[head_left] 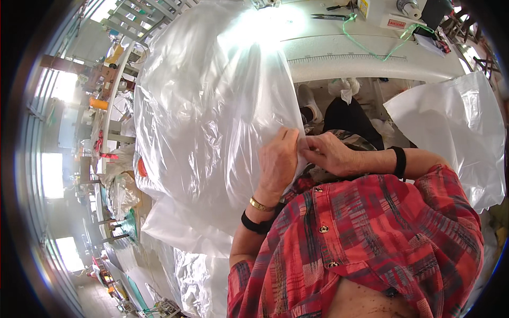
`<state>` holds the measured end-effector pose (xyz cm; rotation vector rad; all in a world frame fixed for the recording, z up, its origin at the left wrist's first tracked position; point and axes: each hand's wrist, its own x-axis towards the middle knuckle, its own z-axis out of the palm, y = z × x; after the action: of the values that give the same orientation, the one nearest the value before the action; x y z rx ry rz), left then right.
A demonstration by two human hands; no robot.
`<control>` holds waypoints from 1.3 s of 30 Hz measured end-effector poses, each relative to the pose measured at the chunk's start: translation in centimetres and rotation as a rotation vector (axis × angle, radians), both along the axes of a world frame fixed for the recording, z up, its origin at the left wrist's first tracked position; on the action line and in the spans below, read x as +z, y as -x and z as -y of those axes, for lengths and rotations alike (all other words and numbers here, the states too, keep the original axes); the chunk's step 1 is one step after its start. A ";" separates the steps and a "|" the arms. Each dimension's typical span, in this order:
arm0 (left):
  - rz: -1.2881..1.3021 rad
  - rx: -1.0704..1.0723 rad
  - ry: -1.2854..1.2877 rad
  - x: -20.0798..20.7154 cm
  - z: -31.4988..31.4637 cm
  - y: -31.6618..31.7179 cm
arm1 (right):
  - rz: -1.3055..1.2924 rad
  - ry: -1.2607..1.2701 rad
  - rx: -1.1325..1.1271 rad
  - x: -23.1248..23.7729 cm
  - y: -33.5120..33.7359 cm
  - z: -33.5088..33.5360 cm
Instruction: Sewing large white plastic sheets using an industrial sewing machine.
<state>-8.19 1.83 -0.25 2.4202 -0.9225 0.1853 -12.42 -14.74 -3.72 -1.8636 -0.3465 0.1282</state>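
Note:
A large sheet of clear plastic film (196, 116) drapes from the white table down over its front edge on the left. My left hand (278, 159) presses closed on the right-hand edge of this film, back of the hand up. Right beside it, my right hand (334, 153) pinches the same edge between thumb and curled fingers. The two hands almost touch. The fingertips of the left hand are partly hidden by the hand itself. Beyond the hands, the film gathers under a bright lamp (265, 26), whose glare hides what lies beneath.
A ruler scale (350, 57) runs along the white tabletop (371, 69). Scissors (326, 17), a green cord (366, 47) and a white machine part (395, 21) lie farther back. Another plastic sheet (450, 127) hangs at the right. An orange thread spool (98, 103) stands far left.

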 end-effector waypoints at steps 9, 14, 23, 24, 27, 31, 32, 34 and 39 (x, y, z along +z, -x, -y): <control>-0.159 -0.032 0.241 -1.1 -0.9 -0.4 | 0.527 0.490 0.024 -2.1 -0.5 -1.3; -0.587 0.109 0.482 -2.4 -1.6 -0.4 | 0.510 0.435 0.327 -0.3 -2.1 0.3; -0.552 0.194 0.536 -0.4 -0.9 1.8 | 0.710 0.476 -0.391 3.3 -10.8 3.7; -0.547 0.167 0.526 -0.6 -0.8 1.7 | 0.715 0.481 -0.419 3.7 -12.2 4.3; -0.443 0.118 0.413 -0.9 -0.7 1.5 | 0.753 0.696 -0.462 3.6 -16.5 5.5; -0.282 0.082 0.201 -1.6 0.4 0.4 | 0.812 0.834 -0.372 2.4 -20.8 7.4; -0.277 0.074 0.198 -1.8 0.4 0.2 | 0.826 0.852 -0.300 3.0 -21.1 7.3; -0.163 0.082 0.220 -2.5 0.5 -0.6 | 0.688 0.923 -0.259 4.0 -21.6 7.3; -0.048 0.068 0.253 -3.3 0.5 -2.6 | 0.518 0.986 -0.174 4.5 -22.3 7.4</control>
<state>-5.63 1.36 -3.53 2.2126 -0.7477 0.2514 9.91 -22.17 0.79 -2.8956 -0.5273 -0.3819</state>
